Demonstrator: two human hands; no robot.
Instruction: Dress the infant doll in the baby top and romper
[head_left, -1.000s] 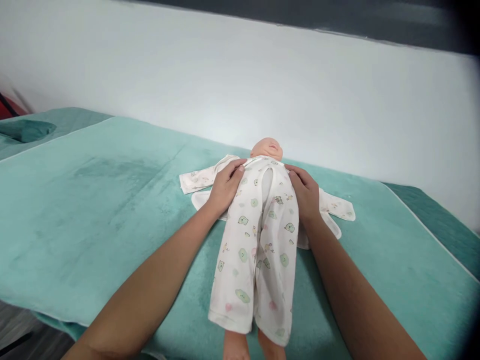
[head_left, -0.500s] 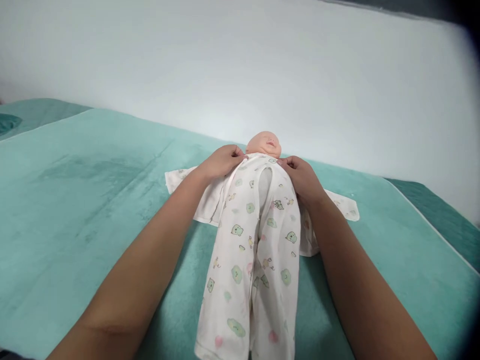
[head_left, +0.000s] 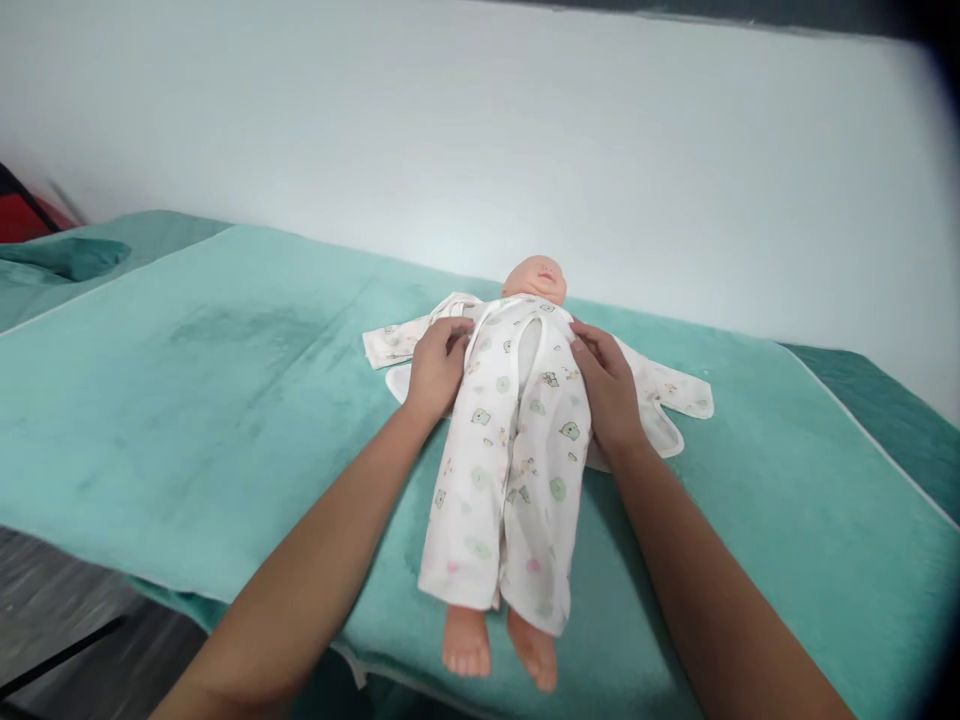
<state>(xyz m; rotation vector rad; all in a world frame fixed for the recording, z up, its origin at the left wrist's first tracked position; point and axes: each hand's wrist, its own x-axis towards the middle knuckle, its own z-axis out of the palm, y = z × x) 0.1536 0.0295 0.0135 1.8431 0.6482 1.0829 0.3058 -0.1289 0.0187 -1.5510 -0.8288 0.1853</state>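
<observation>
A baby doll (head_left: 534,277) lies on its back on a teal towel (head_left: 225,400), head toward the wall and bare feet (head_left: 499,645) toward me. White printed trousers (head_left: 510,470) cover its body and legs; a matching white top (head_left: 675,400) lies spread open beneath it. My left hand (head_left: 437,367) rests on the doll's left flank, fingers curled onto the trouser waist. My right hand (head_left: 609,385) lies against the other flank with fingers stretched along the cloth.
A white wall (head_left: 480,150) runs behind the padded table. A darker teal cushion (head_left: 64,258) and something red (head_left: 22,215) sit at far left. The table's near edge and grey floor (head_left: 67,630) show at lower left.
Both hands slid down from the doll's neck area to its sides. The view pulled back, so the doll's feet now show below the trouser legs.
</observation>
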